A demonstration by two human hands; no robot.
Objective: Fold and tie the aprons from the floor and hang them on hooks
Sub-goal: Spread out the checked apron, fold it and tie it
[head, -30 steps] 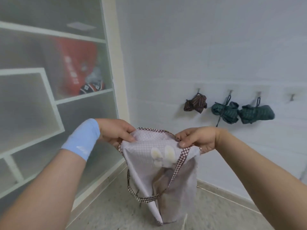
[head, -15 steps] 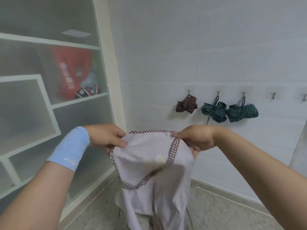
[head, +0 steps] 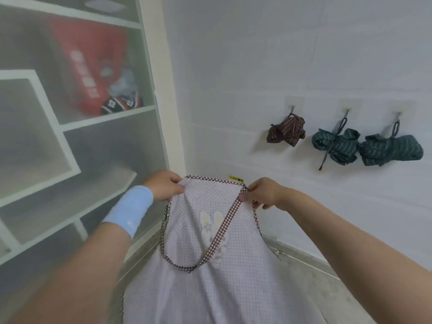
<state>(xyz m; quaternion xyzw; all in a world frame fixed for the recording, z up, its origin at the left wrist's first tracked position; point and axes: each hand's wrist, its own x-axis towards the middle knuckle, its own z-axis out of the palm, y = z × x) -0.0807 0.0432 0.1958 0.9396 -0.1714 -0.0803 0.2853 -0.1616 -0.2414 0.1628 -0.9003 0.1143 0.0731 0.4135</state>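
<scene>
The pale lilac checked cloth apron with brown gingham trim (head: 210, 265) is off the floor and held spread out in the air, so the step in hand looks like the opening of the fold: the cloth is squared up by its top edge, with no crease made yet. The left hand (head: 164, 187), above a light blue wristband (head: 129, 210), pinches the top left corner of the bib between thumb and curled fingers. The right hand (head: 261, 194) pinches the top right corner, just where the gingham neck strap (head: 217, 232) joins. Both arms reach forward with the hands level and apart, keeping the top hem taut. The strap droops in a loop over the front of the bib, and the skirt hangs down out of view, so whether it touches the speckled floor (head: 327, 288) cannot be told. The next move probably calls for bringing the two corners together, with the loose strap kept clear for tying. On the white wall, a brown striped bundle (head: 286, 132) and two green striped bundles (head: 336, 146) already hang from hooks (head: 292, 108); no free hook shows.
</scene>
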